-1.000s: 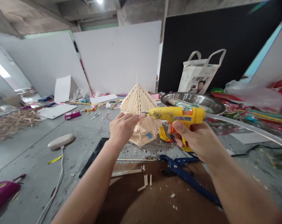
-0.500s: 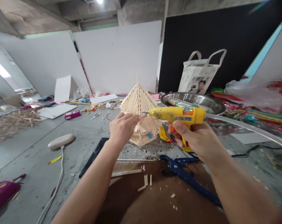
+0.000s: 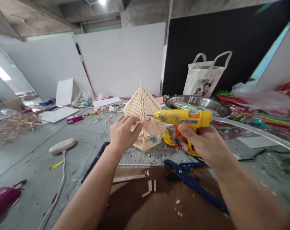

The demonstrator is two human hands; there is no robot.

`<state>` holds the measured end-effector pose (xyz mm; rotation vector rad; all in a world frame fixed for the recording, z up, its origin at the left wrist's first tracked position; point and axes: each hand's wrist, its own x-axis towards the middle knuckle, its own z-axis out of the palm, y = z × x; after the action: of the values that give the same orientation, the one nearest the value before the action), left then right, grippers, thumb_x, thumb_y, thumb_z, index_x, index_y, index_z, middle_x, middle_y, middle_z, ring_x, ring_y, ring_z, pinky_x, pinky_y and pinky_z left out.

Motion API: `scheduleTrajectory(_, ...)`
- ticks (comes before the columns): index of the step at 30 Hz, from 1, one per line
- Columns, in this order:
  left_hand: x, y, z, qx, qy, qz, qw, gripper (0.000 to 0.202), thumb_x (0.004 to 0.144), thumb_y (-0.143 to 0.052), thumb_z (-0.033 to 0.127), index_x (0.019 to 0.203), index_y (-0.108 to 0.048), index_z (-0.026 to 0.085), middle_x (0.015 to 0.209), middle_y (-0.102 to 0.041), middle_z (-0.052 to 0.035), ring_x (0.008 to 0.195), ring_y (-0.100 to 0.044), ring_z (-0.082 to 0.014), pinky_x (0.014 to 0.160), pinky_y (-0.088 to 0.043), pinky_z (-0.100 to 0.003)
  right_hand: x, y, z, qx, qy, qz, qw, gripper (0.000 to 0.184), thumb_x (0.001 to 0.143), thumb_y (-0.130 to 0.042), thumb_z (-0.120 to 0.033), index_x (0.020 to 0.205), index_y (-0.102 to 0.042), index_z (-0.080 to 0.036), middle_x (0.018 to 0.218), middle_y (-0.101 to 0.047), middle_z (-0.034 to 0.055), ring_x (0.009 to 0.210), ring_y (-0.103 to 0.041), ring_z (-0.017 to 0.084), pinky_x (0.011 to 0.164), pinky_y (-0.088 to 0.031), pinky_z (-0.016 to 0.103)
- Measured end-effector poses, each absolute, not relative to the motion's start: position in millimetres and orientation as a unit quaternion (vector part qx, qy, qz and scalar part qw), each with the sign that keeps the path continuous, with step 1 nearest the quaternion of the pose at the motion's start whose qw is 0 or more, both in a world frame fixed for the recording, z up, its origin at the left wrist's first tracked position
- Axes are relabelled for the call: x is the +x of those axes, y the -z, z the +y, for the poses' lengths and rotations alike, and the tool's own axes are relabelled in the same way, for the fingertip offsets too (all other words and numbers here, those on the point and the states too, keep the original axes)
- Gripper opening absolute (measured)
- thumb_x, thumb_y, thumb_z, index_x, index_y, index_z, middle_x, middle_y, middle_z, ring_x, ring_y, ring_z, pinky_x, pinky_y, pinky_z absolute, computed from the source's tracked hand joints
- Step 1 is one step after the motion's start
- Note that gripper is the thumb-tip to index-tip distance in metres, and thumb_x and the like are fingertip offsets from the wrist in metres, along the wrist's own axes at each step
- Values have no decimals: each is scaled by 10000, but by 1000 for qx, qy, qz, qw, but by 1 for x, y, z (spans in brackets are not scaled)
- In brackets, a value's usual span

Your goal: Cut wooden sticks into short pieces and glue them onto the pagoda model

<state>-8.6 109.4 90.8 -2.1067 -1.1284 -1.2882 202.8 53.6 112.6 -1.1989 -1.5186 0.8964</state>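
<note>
A small house of wooden sticks [image 3: 146, 113] with a pointed roof stands on the grey floor in the middle. My left hand [image 3: 123, 134] pinches a short wooden stick [image 3: 135, 125] against the house's left side. My right hand [image 3: 202, 143] grips a yellow glue gun [image 3: 183, 118] by its orange trigger. The gun's metal nozzle points left, just above the stick and close to my left fingers.
Blue cutters [image 3: 191, 179] and several cut stick pieces [image 3: 149, 187] lie on a brown board [image 3: 159, 204] near me. A steel bowl [image 3: 197, 103] and a paper bag [image 3: 204, 76] stand behind. A stick pile [image 3: 13, 124] lies far left, a white cable [image 3: 58, 179] at left.
My left hand has shifted slightly left and down, and the short stick between its fingers now shows. The glue gun has stayed nearly still.
</note>
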Motion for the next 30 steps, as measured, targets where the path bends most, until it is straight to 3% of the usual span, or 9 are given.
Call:
scheduleTrajectory(3, -5, -97, 99, -770, 453, -407, 192, 227, 760, -472, 307, 629, -574, 152, 559, -569, -2, 551, -479, -81, 548, -350, -209, 203, -113, 54, -482, -369, -621, 496, 323, 674, -515, -519, 635, -528, -198, 498, -501, -21, 361, -409, 73, 361, -345, 236)
scheduleTrajectory(7, 10, -94, 82, -829, 312, -455, 87, 323, 768, -427, 362, 572, -582, 158, 466, -526, -1, 431, -411, -71, 449, -278, -215, 203, -113, 54, -473, -365, -623, 505, 310, 692, -510, -499, 623, -542, -199, 375, -407, -46, 351, -391, 82, 356, -327, 231)
scheduleTrajectory(12, 34, -68, 66, -815, 304, -426, -249, 280, 771, -419, 340, 656, -594, 152, 560, -556, -10, 485, -450, -63, 484, -340, -198, 203, -114, 53, -448, -377, -620, 522, 280, 702, -517, -474, 630, -539, -204, 359, -398, -51, 344, -385, 80, 343, -297, 222)
scheduleTrajectory(15, 41, -49, 63, -674, 304, -434, -515, 226, 747, -446, 337, 780, -560, 145, 609, -561, 1, 364, -404, -32, 377, -314, -176, 202, -117, 50, -451, -370, -604, 544, 275, 697, -528, -466, 616, -535, -203, 354, -399, -51, 336, -383, 79, 343, -294, 224)
scheduleTrajectory(17, 43, -40, 64, -568, 334, -438, -611, 238, 729, -474, 332, 874, -518, 148, 664, -564, 4, 336, -405, -22, 339, -300, -163, 201, -120, 49, -458, -356, -587, 566, 284, 686, -535, -473, 609, -536, -200, 352, -396, -52, 327, -382, 79, 339, -284, 225)
scheduleTrajectory(21, 39, -29, 70, -453, 395, -452, -659, 278, 701, -528, 302, 936, -479, 162, 746, -561, -4, 364, -437, -18, 319, -298, -145, 200, -126, 46, -459, -353, -567, 586, 296, 669, -548, -478, 600, -542, -191, 406, -436, -41, 322, -396, 73, 338, -296, 231)
scheduleTrajectory(26, 34, -21, 77, -416, 440, -467, -644, 307, 700, -535, 252, 988, -467, 167, 901, -555, -36, 422, -488, -30, 340, -332, -159, 198, -127, 47, -446, -349, -564, 602, 282, 663, -558, -458, 604, -553, -183, 653, -588, 11, 312, -393, 40, 308, -309, 220)
scheduleTrajectory(30, 34, -20, 76, -418, 437, -470, -642, 349, 714, -521, 212, 1056, -472, 171, 1097, -506, -76, 482, -512, -31, 376, -369, -162, 198, -126, 47, -446, -345, -560, 607, 286, 657, -559, -463, 609, -562, -182, 645, -588, 11, 313, -400, 44, 296, -309, 217)
